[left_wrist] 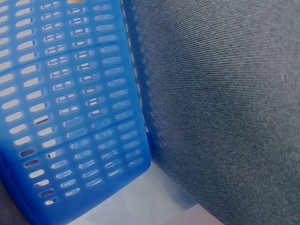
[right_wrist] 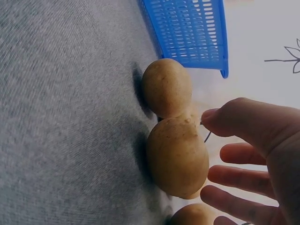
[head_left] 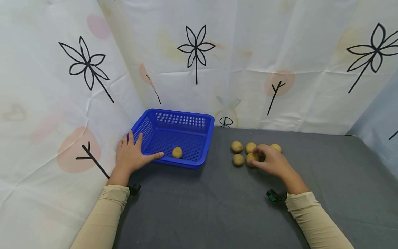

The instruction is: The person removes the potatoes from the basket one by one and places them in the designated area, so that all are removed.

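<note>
A blue plastic basket (head_left: 183, 136) with slotted sides stands at the back left, one potato (head_left: 177, 152) lying inside near its front wall. My left hand (head_left: 132, 157) rests on the basket's left corner, fingers spread and thumb stretched along the near rim. In the left wrist view only the basket's slotted wall (left_wrist: 70, 86) shows, without the hand. To the right, several potatoes lie grouped on the cloth. Over the nearest one (right_wrist: 178, 157) my right hand (head_left: 273, 162) reaches, thumb and fingers spread around it. The right wrist view shows fingertips close to its top; contact is unclear.
Grey cloth (head_left: 202, 204) covers the table. A white patterned curtain (head_left: 242, 52) hangs right behind the basket and along the left side. Other potatoes (head_left: 237, 147) sit close beside the one under my right hand, and one (head_left: 276, 147) is partly hidden behind that hand.
</note>
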The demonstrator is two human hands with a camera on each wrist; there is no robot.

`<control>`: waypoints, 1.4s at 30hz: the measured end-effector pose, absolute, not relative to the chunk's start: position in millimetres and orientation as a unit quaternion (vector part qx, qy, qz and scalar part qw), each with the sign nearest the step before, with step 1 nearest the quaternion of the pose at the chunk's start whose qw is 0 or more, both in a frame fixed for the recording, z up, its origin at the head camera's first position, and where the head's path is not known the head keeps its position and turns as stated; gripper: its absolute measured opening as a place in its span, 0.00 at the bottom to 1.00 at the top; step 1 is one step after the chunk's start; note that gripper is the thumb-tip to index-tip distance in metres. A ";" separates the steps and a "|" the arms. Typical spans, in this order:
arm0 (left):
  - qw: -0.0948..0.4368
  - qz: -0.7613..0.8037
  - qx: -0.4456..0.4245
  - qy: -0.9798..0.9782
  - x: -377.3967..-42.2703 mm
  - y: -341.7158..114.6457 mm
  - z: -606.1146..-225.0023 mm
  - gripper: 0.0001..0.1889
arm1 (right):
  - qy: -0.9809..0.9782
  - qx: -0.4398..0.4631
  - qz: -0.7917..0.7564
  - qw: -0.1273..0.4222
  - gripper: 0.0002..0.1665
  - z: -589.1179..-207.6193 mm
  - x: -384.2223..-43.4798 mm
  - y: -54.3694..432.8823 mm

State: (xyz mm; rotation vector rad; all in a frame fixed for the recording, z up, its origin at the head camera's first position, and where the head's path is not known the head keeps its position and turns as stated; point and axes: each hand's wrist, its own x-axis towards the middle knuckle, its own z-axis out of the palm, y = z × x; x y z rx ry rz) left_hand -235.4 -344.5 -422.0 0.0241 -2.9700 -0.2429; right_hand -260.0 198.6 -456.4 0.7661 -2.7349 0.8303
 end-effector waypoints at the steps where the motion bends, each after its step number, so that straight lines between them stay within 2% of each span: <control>1: 0.080 -0.081 0.008 -0.993 -235.2 -344.5 -422.0 0.73 | -0.919 0.260 0.281 0.093 0.19 -455.6 -259.4 198.1; 15: 0.076 -0.080 0.010 -0.994 -237.2 -344.1 -421.4 0.73 | -0.892 0.312 0.302 0.127 0.09 -438.4 -256.2 167.3; 20: 0.076 -0.077 0.010 -0.994 -237.5 -343.3 -421.5 0.73 | -0.879 0.329 0.311 0.148 0.09 -432.6 -254.8 147.3; 27: 0.076 -0.080 0.008 -0.994 -236.9 -343.1 -421.3 0.73 | -0.867 0.346 0.338 0.118 0.11 -421.7 -256.7 109.5; 34: 0.077 -0.082 0.009 -0.994 -236.3 -344.0 -422.3 0.73 | -0.852 0.394 0.320 0.129 0.13 -410.7 -261.2 61.0; 42: 0.080 -0.076 0.008 -0.994 -237.4 -346.1 -422.4 0.73 | -0.833 0.431 0.332 0.094 0.11 -407.7 -271.8 7.7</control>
